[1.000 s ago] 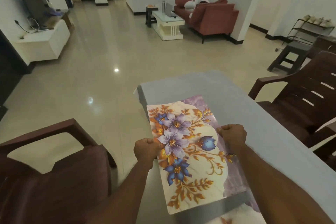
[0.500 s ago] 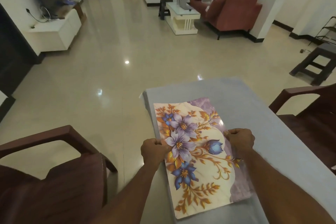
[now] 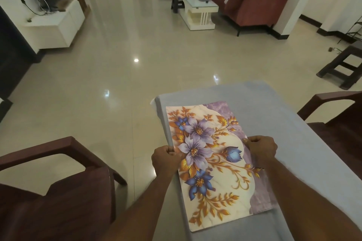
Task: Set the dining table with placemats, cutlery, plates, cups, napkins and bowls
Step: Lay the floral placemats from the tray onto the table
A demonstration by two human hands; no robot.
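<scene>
Item: placemat (image 3: 213,164), floral print, cream and purple ground. Lay along the bench (image 3: 293,143) beside its left edge, far short end just short of the far left corner, near short end toward the wearer. Appeared flat or nearly flat on the grey cloth; could not be told whether fully released onto it.

Left grip (image 3: 166,159): fingers curled round the left long edge of the placemat, about midway along. Right grip (image 3: 261,150): fingers curled round the right long edge, opposite the left. Both closed on the mat, neither free.

Progress, as judged: very early. One placemat positioned or about to be let go; counted as nearly done. No second placemat seen on the visible part of the bench. No cutlery, plates, cups, napkins or bowls seen anywhere on it. Near end of the bench cut off by the lower frame edge, so not checked.

Remaining, as judged: release and squaring of this mat, further placemats for other seats, then every other class of item.

Adjacent: brown chair (image 3: 58,201) at the left edge, another chair (image 3: 337,123) at the right edge.
</scene>
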